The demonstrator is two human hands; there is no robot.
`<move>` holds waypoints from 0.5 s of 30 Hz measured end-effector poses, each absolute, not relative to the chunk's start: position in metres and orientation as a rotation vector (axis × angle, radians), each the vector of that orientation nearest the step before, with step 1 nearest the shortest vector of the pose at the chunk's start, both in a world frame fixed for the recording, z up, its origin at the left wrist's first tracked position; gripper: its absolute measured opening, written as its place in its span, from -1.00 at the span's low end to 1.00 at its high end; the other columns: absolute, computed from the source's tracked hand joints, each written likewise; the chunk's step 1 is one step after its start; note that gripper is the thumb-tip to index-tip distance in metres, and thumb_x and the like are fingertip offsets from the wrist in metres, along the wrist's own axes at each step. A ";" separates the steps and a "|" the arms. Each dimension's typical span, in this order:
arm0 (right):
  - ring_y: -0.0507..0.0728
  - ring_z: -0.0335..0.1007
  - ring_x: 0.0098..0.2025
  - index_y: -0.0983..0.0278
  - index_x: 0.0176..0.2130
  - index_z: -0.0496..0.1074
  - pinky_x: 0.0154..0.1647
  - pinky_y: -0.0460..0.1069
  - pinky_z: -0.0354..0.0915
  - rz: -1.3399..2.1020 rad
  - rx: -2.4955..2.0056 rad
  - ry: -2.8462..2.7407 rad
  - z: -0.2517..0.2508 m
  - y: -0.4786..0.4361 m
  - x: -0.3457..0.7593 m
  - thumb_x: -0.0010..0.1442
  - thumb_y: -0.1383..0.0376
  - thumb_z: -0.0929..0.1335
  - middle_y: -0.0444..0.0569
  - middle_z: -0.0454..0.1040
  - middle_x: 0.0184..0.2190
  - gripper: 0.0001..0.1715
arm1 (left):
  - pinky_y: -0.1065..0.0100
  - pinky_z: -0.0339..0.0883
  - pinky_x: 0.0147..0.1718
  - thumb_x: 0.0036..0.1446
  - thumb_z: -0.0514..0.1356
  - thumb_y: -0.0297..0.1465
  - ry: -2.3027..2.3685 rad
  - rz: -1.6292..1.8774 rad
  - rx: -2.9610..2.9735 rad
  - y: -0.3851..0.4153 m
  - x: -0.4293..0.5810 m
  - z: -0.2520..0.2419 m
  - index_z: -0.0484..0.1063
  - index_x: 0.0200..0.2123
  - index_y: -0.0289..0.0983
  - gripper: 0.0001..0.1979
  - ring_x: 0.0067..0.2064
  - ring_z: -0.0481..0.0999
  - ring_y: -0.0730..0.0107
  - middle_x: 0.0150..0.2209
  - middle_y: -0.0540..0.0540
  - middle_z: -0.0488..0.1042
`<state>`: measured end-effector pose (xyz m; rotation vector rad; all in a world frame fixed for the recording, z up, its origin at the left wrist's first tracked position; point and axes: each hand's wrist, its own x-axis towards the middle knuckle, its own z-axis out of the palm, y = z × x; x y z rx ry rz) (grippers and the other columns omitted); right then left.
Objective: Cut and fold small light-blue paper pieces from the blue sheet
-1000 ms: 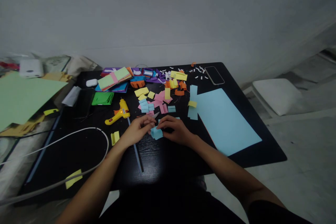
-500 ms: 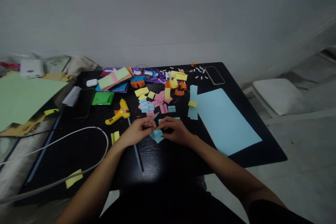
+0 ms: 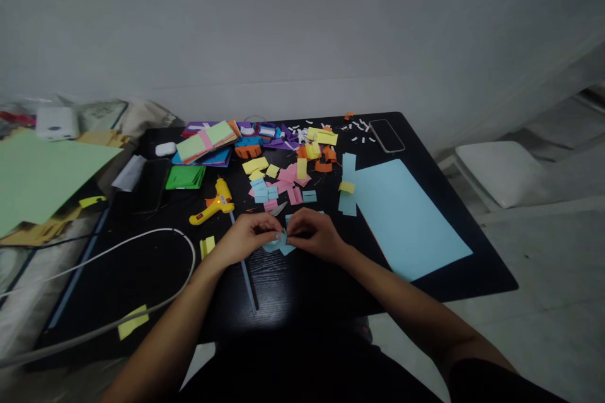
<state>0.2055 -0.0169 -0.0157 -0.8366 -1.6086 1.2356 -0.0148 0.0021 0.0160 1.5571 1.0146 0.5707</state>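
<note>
Near the front middle of the black table, my left hand [image 3: 253,236] and my right hand [image 3: 316,234] meet over a small light-blue piece of paper [image 3: 280,241]. Both are closed, with thumb and fingers pinching the paper between them. More light-blue paper lies just under the fingertips. Behind the hands, the tips of scissors [image 3: 280,208] show; their handles are hidden. Small folded pieces of pink paper [image 3: 293,194] and blue paper [image 3: 259,190] lie beyond. To the left rests a yellow glue gun [image 3: 213,203].
A large light-blue sheet [image 3: 411,220] covers the right side of the table. A phone [image 3: 386,136] lies at the back right. Stacked coloured papers [image 3: 208,142] stand at the back left. A white cable [image 3: 193,252] loops across the left. A white stool [image 3: 496,170] stands at right.
The blue paper between my fingers has turned and now shows a curved edge. My right hand's fingers have curled more and shifted slightly; the things on the table have stayed put.
</note>
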 end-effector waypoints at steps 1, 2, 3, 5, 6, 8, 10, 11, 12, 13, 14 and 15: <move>0.06 0.54 -0.26 0.26 -0.30 0.58 -0.24 -0.05 0.56 1.214 -0.844 -1.600 -0.015 -0.017 0.206 0.11 0.16 0.56 -0.02 0.51 -0.25 -0.76 | 0.40 0.33 -0.36 0.13 0.33 -0.27 1.024 0.588 1.567 0.002 -0.015 0.016 0.59 -0.29 -0.29 -0.81 -0.36 0.52 0.39 -0.39 -0.07 0.60; 0.06 0.54 -0.27 0.25 -0.32 0.59 -0.27 -0.06 0.55 1.184 -0.852 -1.601 -0.015 -0.017 0.206 0.11 0.15 0.56 -0.01 0.51 -0.24 -0.76 | 0.40 0.33 -0.36 0.12 0.34 -0.27 1.031 0.605 1.574 0.002 -0.015 0.016 0.60 -0.29 -0.29 -0.80 -0.37 0.52 0.39 -0.38 -0.07 0.60; 0.06 0.54 -0.26 0.25 -0.33 0.60 -0.29 -0.06 0.54 1.153 -0.859 -1.606 -0.016 -0.017 0.206 0.11 0.14 0.56 0.00 0.52 -0.23 -0.76 | 0.40 0.33 -0.37 0.12 0.34 -0.26 1.038 0.622 1.578 0.002 -0.015 0.016 0.60 -0.30 -0.30 -0.79 -0.37 0.51 0.39 -0.38 -0.08 0.60; 0.07 0.55 -0.26 0.23 -0.31 0.63 -0.30 -0.06 0.52 1.096 -0.857 -1.622 -0.016 -0.017 0.206 0.13 0.15 0.56 0.00 0.55 -0.23 -0.79 | 0.40 0.33 -0.38 0.12 0.34 -0.25 1.050 0.645 1.579 0.002 -0.015 0.016 0.60 -0.30 -0.30 -0.78 -0.38 0.51 0.40 -0.39 -0.08 0.59; 0.07 0.55 -0.26 0.22 -0.30 0.64 -0.30 -0.06 0.51 1.067 -0.851 -1.630 -0.016 -0.017 0.206 0.14 0.16 0.56 0.00 0.56 -0.23 -0.81 | 0.40 0.33 -0.39 0.12 0.34 -0.25 1.055 0.652 1.579 0.002 -0.014 0.016 0.60 -0.31 -0.30 -0.79 -0.39 0.50 0.40 -0.40 -0.07 0.59; 0.08 0.56 -0.26 0.22 -0.30 0.65 -0.29 -0.05 0.50 1.017 -0.838 -1.640 -0.016 -0.017 0.206 0.15 0.19 0.55 0.01 0.58 -0.24 -0.84 | 0.41 0.33 -0.39 0.12 0.34 -0.26 1.063 0.671 1.581 0.001 -0.014 0.016 0.60 -0.31 -0.30 -0.80 -0.39 0.49 0.41 -0.41 -0.06 0.59; 0.09 0.57 -0.26 0.21 -0.31 0.65 -0.28 -0.03 0.50 0.994 -0.837 -1.649 -0.017 -0.017 0.205 0.16 0.20 0.55 0.01 0.59 -0.25 -0.86 | 0.42 0.34 -0.40 0.12 0.34 -0.27 1.067 0.689 1.581 0.000 -0.013 0.016 0.60 -0.31 -0.29 -0.81 -0.40 0.49 0.42 -0.42 -0.06 0.58; 0.09 0.57 -0.26 0.21 -0.32 0.65 -0.27 -0.02 0.51 0.993 -0.842 -1.652 -0.017 -0.017 0.205 0.16 0.19 0.55 0.01 0.59 -0.25 -0.86 | 0.42 0.34 -0.40 0.13 0.34 -0.27 1.068 0.698 1.578 0.000 -0.013 0.015 0.60 -0.32 -0.29 -0.82 -0.40 0.49 0.42 -0.42 -0.05 0.58; 0.09 0.57 -0.26 0.21 -0.33 0.65 -0.26 -0.01 0.51 0.995 -0.846 -1.655 -0.017 -0.017 0.205 0.16 0.19 0.55 0.00 0.59 -0.25 -0.86 | 0.42 0.34 -0.41 0.13 0.33 -0.27 1.071 0.705 1.574 -0.001 -0.012 0.015 0.60 -0.32 -0.29 -0.82 -0.40 0.49 0.41 -0.42 -0.05 0.58; 0.10 0.57 -0.26 0.21 -0.34 0.64 -0.24 -0.01 0.52 0.999 -0.850 -1.657 -0.018 -0.017 0.206 0.16 0.18 0.54 0.00 0.59 -0.26 -0.86 | 0.42 0.35 -0.42 0.13 0.33 -0.27 1.073 0.707 1.567 -0.001 -0.012 0.014 0.60 -0.32 -0.29 -0.82 -0.41 0.49 0.41 -0.42 -0.05 0.58; 0.10 0.57 -0.26 0.22 -0.35 0.64 -0.23 0.00 0.52 1.000 -0.849 -1.659 -0.018 -0.017 0.206 0.16 0.18 0.54 -0.01 0.60 -0.26 -0.85 | 0.42 0.35 -0.42 0.13 0.34 -0.27 1.074 0.709 1.554 -0.001 -0.011 0.014 0.59 -0.31 -0.29 -0.81 -0.41 0.50 0.41 -0.42 -0.05 0.58; 0.09 0.57 -0.26 0.22 -0.37 0.63 -0.22 0.00 0.52 1.001 -0.848 -1.659 -0.018 -0.016 0.206 0.16 0.18 0.54 -0.01 0.59 -0.27 -0.84 | 0.42 0.35 -0.41 0.12 0.34 -0.27 1.074 0.716 1.536 -0.002 -0.011 0.013 0.57 -0.31 -0.30 -0.81 -0.40 0.51 0.41 -0.42 -0.05 0.57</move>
